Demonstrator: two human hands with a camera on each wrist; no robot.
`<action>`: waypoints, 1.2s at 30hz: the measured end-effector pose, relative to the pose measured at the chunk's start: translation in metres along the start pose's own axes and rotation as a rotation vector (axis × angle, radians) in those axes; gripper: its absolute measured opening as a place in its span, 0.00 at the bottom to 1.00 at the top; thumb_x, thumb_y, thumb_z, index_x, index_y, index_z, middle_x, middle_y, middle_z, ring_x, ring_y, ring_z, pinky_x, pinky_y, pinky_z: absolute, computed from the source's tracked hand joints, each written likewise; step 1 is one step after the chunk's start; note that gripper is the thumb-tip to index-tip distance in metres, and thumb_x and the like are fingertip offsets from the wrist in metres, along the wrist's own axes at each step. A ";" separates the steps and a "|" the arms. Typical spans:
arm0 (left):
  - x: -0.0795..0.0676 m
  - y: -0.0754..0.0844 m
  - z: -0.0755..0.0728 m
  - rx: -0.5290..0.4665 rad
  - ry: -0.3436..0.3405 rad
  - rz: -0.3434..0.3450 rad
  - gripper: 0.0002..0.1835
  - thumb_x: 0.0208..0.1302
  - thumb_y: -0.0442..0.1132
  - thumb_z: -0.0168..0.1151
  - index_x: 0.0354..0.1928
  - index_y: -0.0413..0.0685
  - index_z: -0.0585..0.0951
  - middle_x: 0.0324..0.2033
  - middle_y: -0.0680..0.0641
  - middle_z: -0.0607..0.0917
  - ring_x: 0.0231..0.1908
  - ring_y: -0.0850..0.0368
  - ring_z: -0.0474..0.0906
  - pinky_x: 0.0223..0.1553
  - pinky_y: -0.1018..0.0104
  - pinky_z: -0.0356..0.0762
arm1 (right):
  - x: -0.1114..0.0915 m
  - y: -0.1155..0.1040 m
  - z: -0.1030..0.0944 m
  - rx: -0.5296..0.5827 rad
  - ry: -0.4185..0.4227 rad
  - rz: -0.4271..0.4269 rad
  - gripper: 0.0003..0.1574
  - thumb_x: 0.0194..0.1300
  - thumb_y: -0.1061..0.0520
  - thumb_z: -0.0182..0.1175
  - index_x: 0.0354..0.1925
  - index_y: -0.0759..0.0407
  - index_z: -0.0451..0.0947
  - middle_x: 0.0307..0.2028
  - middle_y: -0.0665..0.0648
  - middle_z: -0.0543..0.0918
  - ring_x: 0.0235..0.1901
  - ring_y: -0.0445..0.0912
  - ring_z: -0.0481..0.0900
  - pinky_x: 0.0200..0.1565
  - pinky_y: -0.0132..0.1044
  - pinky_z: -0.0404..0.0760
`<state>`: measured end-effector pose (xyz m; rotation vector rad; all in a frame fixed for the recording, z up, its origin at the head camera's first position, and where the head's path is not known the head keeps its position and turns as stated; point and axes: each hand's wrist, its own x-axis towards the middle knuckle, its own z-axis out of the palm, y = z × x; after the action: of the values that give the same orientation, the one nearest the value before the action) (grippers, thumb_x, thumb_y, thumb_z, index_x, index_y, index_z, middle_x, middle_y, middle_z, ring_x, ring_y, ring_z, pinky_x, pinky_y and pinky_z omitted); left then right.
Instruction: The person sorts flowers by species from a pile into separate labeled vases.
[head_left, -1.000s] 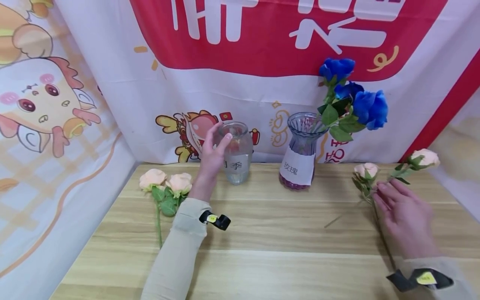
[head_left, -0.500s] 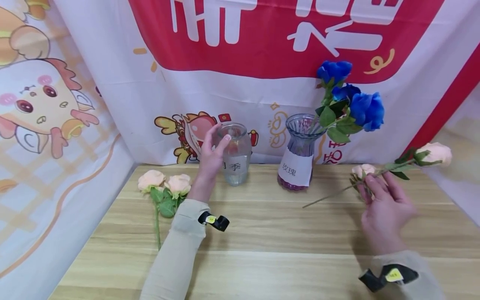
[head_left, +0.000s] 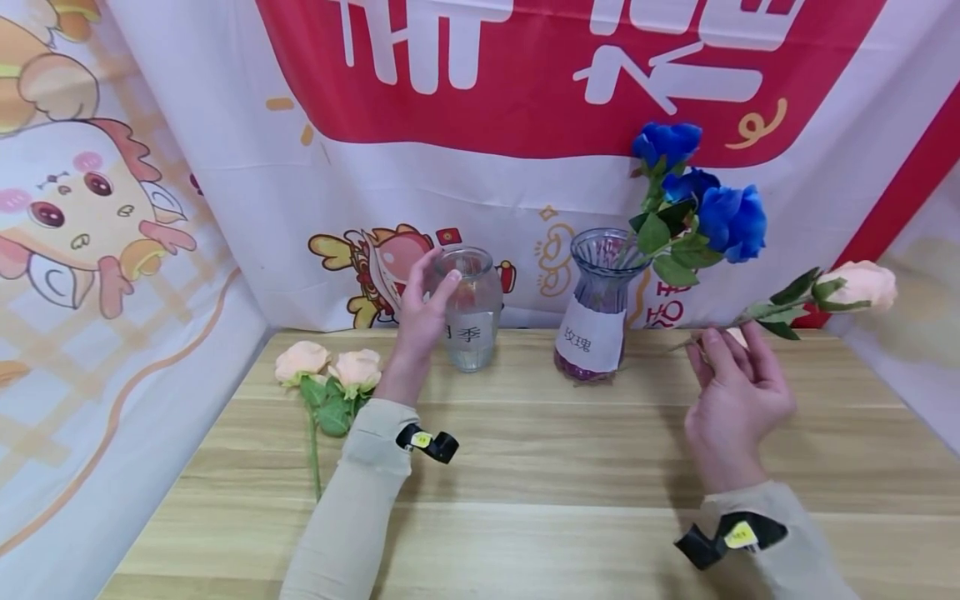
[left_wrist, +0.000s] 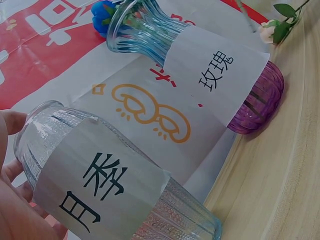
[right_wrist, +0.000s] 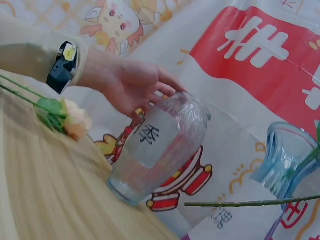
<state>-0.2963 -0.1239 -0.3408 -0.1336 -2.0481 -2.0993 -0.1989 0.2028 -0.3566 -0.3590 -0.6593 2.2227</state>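
My left hand holds the clear glass vase by its upper side, thumb near the rim. The vase stands upright and bears a white paper label. On the right, my right hand pinches the stem of a pale pink rose above the table. Its bloom points right, and the bare stem end points left in the right wrist view. Behind the right hand, another pale rose lies on the table, mostly hidden in the head view.
A blue-purple glass vase with a paper label stands right of the clear one, holding several blue roses. Two pale pink roses lie on the wooden table at left. A printed cloth hangs behind.
My right hand has lifted one pale rose off the table at right and moved it leftward, its stem swinging toward level. The left hand stays on the clear vase.
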 end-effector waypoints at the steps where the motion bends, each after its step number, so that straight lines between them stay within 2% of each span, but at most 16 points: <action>1: 0.000 0.000 0.000 0.001 -0.001 0.000 0.33 0.77 0.51 0.62 0.79 0.63 0.66 0.75 0.55 0.73 0.77 0.54 0.64 0.82 0.39 0.53 | -0.001 0.001 0.002 -0.001 -0.006 -0.012 0.34 0.48 0.78 0.79 0.56 0.69 0.85 0.36 0.66 0.91 0.33 0.52 0.92 0.37 0.45 0.91; 9: 0.000 0.000 0.000 -0.003 0.002 -0.003 0.31 0.77 0.51 0.62 0.78 0.65 0.67 0.75 0.55 0.73 0.77 0.54 0.64 0.82 0.41 0.53 | -0.017 0.009 0.021 -0.066 -0.022 -0.102 0.33 0.48 0.69 0.83 0.55 0.64 0.86 0.43 0.66 0.92 0.43 0.54 0.93 0.44 0.44 0.90; 17: 0.001 -0.002 -0.001 0.001 -0.007 -0.001 0.33 0.77 0.53 0.62 0.79 0.64 0.66 0.75 0.56 0.72 0.78 0.54 0.62 0.82 0.39 0.53 | -0.034 0.018 0.042 -0.024 -0.116 -0.227 0.31 0.53 0.70 0.80 0.56 0.70 0.83 0.41 0.69 0.91 0.41 0.57 0.92 0.44 0.45 0.91; 25: 0.001 -0.001 0.001 -0.004 -0.015 0.007 0.32 0.77 0.53 0.62 0.78 0.65 0.67 0.75 0.56 0.72 0.78 0.54 0.62 0.82 0.38 0.53 | -0.048 0.024 0.063 0.004 -0.142 -0.232 0.29 0.55 0.71 0.78 0.55 0.70 0.83 0.41 0.70 0.91 0.40 0.58 0.92 0.46 0.45 0.92; 31: 0.000 -0.001 0.001 0.004 -0.007 0.012 0.31 0.77 0.51 0.62 0.78 0.64 0.67 0.75 0.56 0.71 0.78 0.54 0.62 0.82 0.39 0.54 | -0.058 0.029 0.074 0.017 -0.166 -0.228 0.30 0.57 0.69 0.78 0.57 0.71 0.80 0.46 0.73 0.89 0.42 0.58 0.92 0.48 0.47 0.91; 36: 0.001 -0.002 0.001 0.003 0.000 0.007 0.31 0.77 0.51 0.62 0.78 0.64 0.67 0.75 0.55 0.71 0.78 0.54 0.62 0.82 0.40 0.55 | -0.064 0.034 0.081 0.010 -0.155 -0.206 0.27 0.59 0.69 0.76 0.56 0.68 0.79 0.44 0.69 0.90 0.43 0.57 0.92 0.50 0.46 0.91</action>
<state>-0.2977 -0.1234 -0.3428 -0.1401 -2.0477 -2.0927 -0.2135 0.1078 -0.3055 -0.1085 -0.7331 2.0687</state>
